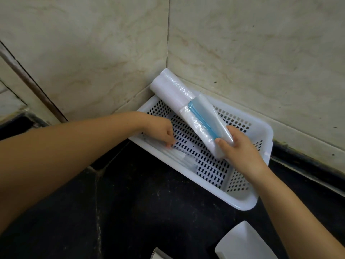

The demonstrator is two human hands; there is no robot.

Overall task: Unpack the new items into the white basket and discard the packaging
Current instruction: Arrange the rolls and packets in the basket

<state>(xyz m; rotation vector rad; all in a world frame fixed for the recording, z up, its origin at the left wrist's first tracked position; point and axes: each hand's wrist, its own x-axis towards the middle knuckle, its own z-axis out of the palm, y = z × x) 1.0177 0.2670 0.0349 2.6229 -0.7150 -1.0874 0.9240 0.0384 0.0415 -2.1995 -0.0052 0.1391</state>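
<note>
Head view: the white basket [261,131] sits in the corner of a dark counter [130,212], against the tiled walls [252,53]. The right hand [240,146] is closed around the lower end of a long roll of plastic bags [186,107], thumb on the near side, and holds it slanting above the basket, the upper end pointing toward the wall corner. A clear sleeve with a blue strip wraps the roll's lower half, so its packaging looks not yet removed. The left hand [160,130] reaches into the basket's near-left part with fingers curled, pinching or pressing a flat clear packet [175,157] lying on the perforated floor; which of the 2 I cannot tell.

Judging from this, the task is partly done: 1 item appears to be in the basket, the roll is not yet set down, and discarding is still ahead.

At the bottom edge, a white container [244,243] and a box corner [158,254] are cut off and cannot be identified.
</note>
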